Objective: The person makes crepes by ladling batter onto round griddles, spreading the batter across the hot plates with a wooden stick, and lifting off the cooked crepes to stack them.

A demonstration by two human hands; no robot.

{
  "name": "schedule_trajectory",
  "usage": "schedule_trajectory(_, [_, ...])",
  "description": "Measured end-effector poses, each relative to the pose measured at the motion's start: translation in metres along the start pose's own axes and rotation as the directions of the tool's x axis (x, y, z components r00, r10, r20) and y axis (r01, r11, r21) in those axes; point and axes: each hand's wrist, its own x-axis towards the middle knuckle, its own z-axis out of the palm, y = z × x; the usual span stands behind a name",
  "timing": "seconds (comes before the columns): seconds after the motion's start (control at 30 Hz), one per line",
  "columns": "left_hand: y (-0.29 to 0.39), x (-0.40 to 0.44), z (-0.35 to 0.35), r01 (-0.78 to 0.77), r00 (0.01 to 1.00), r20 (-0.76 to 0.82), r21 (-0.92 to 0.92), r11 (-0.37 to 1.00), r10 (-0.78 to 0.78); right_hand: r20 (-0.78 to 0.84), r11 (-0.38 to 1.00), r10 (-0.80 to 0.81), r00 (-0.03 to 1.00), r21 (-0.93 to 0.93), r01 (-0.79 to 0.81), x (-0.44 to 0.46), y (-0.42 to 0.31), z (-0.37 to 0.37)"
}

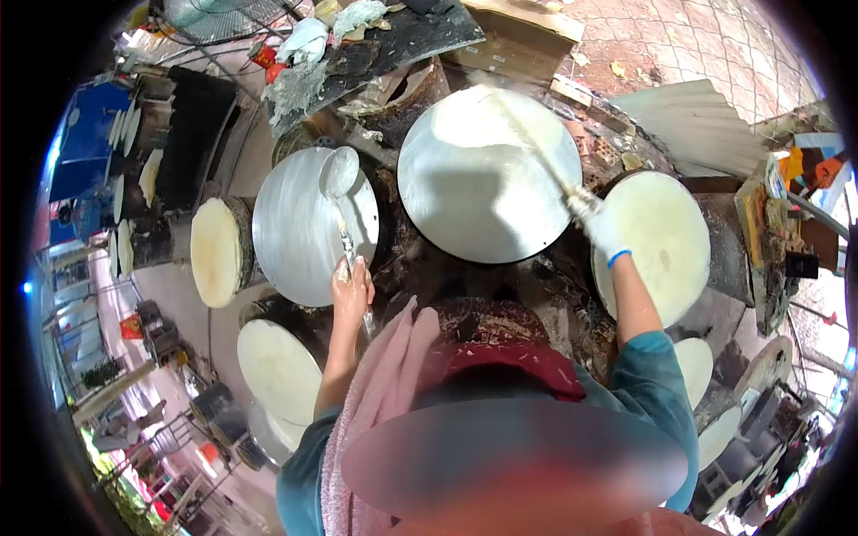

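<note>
Nearest to us, a pink towel (382, 371) hangs on our left, beside the teal sleeves (652, 384) on our arms. Our bare left hand (351, 292) is closed around the handle of a ladle (340, 176), at the near right edge of a round metal plate (290, 237); the ladle's bowl is toward that plate's far right edge, and we cannot tell whether it touches the metal. Our right hand (602, 227), in a white glove (611, 238) with a blue cuff, grips a long pale stick (534, 149) at the right edge of a second plate (509, 223). The stick slants toward that plate's far edge, its tip blurred, over a whitish layer (465, 121) on the far part of the surface. We see a pale round sheet (657, 259) beside the glove, a yellowish round (213, 255) off the first plate's left edge and a third round (279, 371) off its near edge. Farther off, crumpled cloths (306, 41) lie on the left part of a dark board (433, 34), with a cardboard box (511, 52) past its right end. Beyond the second plate's far right edge are a corrugated sheet (693, 118) and wire mesh (679, 45).
</note>
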Motion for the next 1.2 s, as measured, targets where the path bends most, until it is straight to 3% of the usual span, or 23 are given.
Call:
schedule_trajectory(0.1, [-0.002,-0.009,0.011,0.03,0.999,-0.043,-0.009,1.0,-0.03,0.227,0.936,0.33,0.916,-0.202,-0.287,0.006,-0.049,-0.004])
schedule_trajectory(0.2, [-0.007,-0.018,0.02,0.057,0.996,-0.065,-0.027,0.998,-0.059,0.404,0.984,0.165,0.9,-0.01,-0.176,0.001,-0.02,0.019])
schedule_trajectory(0.27, [-0.004,-0.023,0.023,0.067,0.994,-0.085,-0.01,0.998,-0.068,0.411,0.944,0.328,0.851,-0.176,-0.279,-0.003,-0.04,0.003])
schedule_trajectory(0.33, [-0.004,-0.027,0.026,0.074,0.991,-0.112,0.031,0.997,-0.07,0.32,0.951,0.155,0.935,-0.303,-0.054,0.019,-0.043,-0.015])
schedule_trajectory(0.4, [-0.01,-0.029,0.025,0.077,0.988,-0.143,0.076,0.994,-0.065,0.248,0.987,0.053,0.967,-0.16,-0.013,0.052,-0.044,-0.025])
schedule_trajectory(0.43, [-0.008,-0.031,0.027,0.084,0.985,-0.16,0.078,0.993,-0.07,0.28,0.954,0.092,0.956,-0.299,-0.005,0.078,-0.019,-0.028])
schedule_trajectory(0.47, [-0.008,-0.032,0.027,0.09,0.981,-0.176,0.081,0.993,-0.075,0.329,0.921,0.268,0.905,-0.364,-0.141,0.067,-0.041,-0.019])
schedule_trajectory(0.53, [-0.013,-0.038,0.026,0.093,0.981,-0.173,0.046,0.995,-0.083,0.503,0.954,0.285,0.816,-0.228,-0.192,0.056,-0.033,-0.007])
schedule_trajectory(0.57, [-0.015,-0.042,0.025,0.098,0.981,-0.174,0.048,0.994,-0.089,0.533,0.944,0.309,0.788,-0.268,-0.189,0.049,-0.029,-0.008])
schedule_trajectory(0.67, [-0.018,-0.044,0.024,0.118,0.976,-0.196,0.109,0.987,-0.095,0.545,0.972,0.232,0.806,-0.167,-0.166,0.048,-0.029,-0.024])
schedule_trajectory(0.7, [-0.016,-0.044,0.025,0.13,0.973,-0.206,0.115,0.985,-0.104,0.507,0.974,0.209,0.836,-0.187,-0.13,0.061,-0.036,-0.028])
schedule_trajectory(0.73, [-0.012,-0.04,0.025,0.14,0.971,-0.214,0.12,0.983,-0.112,0.499,0.96,0.085,0.863,-0.274,0.063,0.073,-0.044,-0.033])
schedule_trajectory(0.8, [-0.022,-0.022,0.02,0.086,0.979,-0.201,0.264,0.961,-0.032,0.421,0.954,0.047,0.906,-0.289,0.085,0.114,-0.037,-0.026])
schedule_trajectory(0.87, [-0.064,0.012,0.011,-0.032,0.976,-0.179,0.436,0.899,0.122,0.565,0.916,0.171,0.807,-0.394,0.082,0.109,-0.046,-0.02])
schedule_trajectory(0.9, [-0.053,0.022,0.015,-0.096,0.965,-0.164,0.509,0.855,0.206,0.625,0.891,0.238,0.744,-0.445,0.089,0.104,-0.053,-0.015])
schedule_trajectory(0.97, [-0.037,0.038,0.028,-0.208,0.925,-0.117,0.639,0.74,0.361,0.641,0.922,0.256,0.723,-0.386,0.016,0.074,-0.054,-0.025])
schedule_trajectory(1.07, [-0.037,0.066,0.039,-0.162,0.957,-0.045,0.735,0.658,0.286,0.654,0.94,0.212,0.726,-0.338,0.031,0.079,-0.047,-0.061])
schedule_trajectory(1.13, [-0.024,0.072,0.049,-0.148,0.972,0.004,0.786,0.6,0.234,0.498,0.99,0.021,0.867,-0.132,0.051,0.093,-0.034,-0.062])
schedule_trajectory(1.17, [-0.02,0.071,0.052,-0.143,0.978,0.028,0.81,0.569,0.205,0.435,0.958,-0.158,0.886,-0.149,0.244,0.114,-0.015,-0.054])
schedule_trajectory(1.2, [-0.022,0.067,0.053,-0.151,0.978,0.047,0.829,0.538,0.202,0.521,0.956,0.02,0.853,-0.261,0.137,0.115,-0.03,-0.047])
